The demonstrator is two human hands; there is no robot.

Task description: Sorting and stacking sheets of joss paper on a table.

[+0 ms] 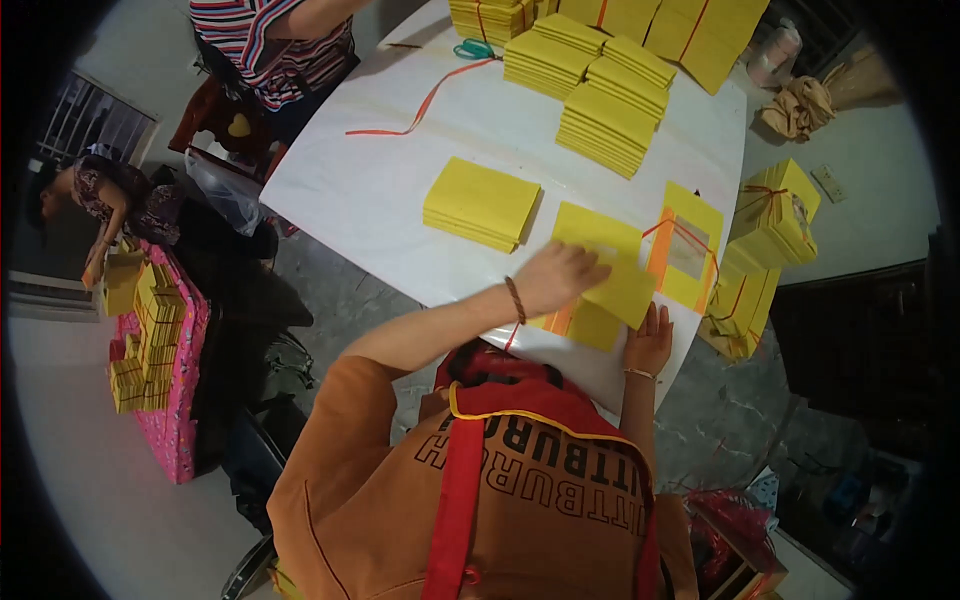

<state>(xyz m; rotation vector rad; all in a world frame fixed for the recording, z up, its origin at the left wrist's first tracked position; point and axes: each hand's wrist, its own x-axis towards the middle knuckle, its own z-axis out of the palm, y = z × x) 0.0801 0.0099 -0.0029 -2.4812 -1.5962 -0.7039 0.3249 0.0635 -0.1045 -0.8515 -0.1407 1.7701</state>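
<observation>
On the white table in front of me lie yellow paper sheets with an orange strip (560, 318) at the near side. One yellow sheet (622, 292) rises at an angle over them. My left hand (562, 278) is closed, its curled fingers at the left edge of that raised sheet. My right hand (650, 345) has its fingers stretched out by the sheet's near right corner. To the right lies a yellow-and-orange stack (695, 245) with a pale panel and a red tie across it. A neat yellow stack (482, 203) sits to the left of my hands.
Several yellow stacks (610, 125) stand at the table's far side, near teal-handled scissors (474, 49) and a red ribbon (425, 108). Tied yellow bundles (775, 215) stand beyond the right edge. A person in stripes (275, 45) is at the far left; another (125, 195) handles bundles on a pink-covered table (180, 420).
</observation>
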